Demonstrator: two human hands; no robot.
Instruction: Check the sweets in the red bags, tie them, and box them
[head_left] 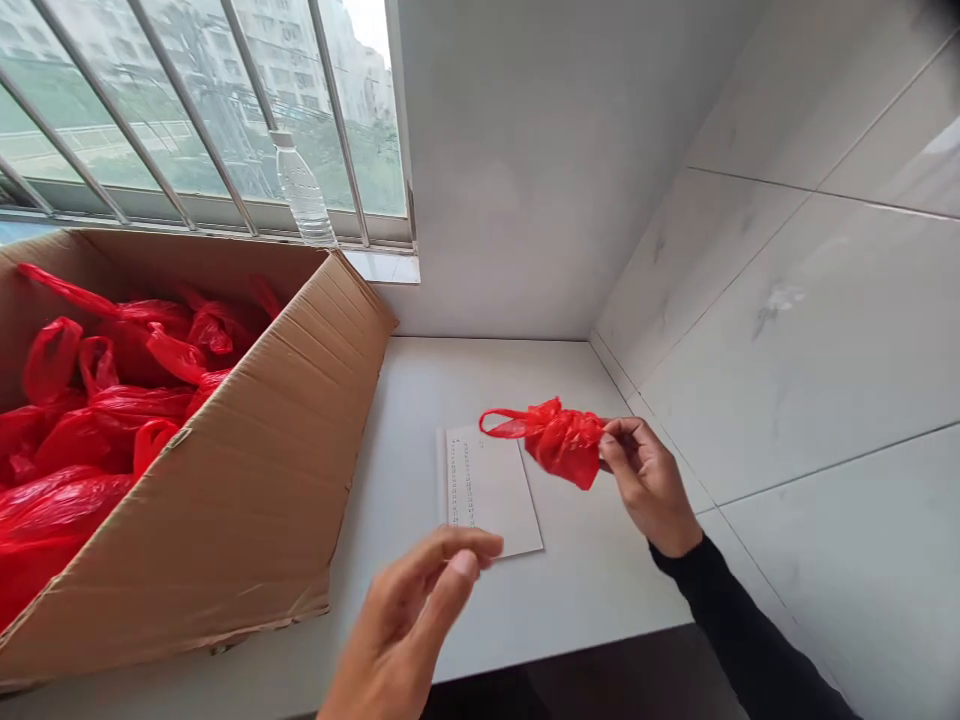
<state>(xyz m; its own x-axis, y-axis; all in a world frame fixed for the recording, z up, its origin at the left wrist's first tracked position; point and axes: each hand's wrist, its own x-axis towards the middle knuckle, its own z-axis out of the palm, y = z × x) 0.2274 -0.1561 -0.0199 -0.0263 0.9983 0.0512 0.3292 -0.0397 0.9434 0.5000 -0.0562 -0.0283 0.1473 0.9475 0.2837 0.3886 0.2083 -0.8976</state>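
Note:
A small red plastic bag, bunched up with its handle loop pointing left, is pinched at its right end by my right hand. It hangs in the air above the white table, and its contents are hidden. Below and to the left, my left hand is held up with its fingers curved and a small gap by the thumb; nothing shows in it. Behind that hand, a white sheet or booklet with columns of small printed marks lies on the table.
On the left stands a large open cardboard box holding several red plastic bags. A clear water bottle stands on the sill by the barred window. Tiled wall bounds the right side, and the table's front edge runs below.

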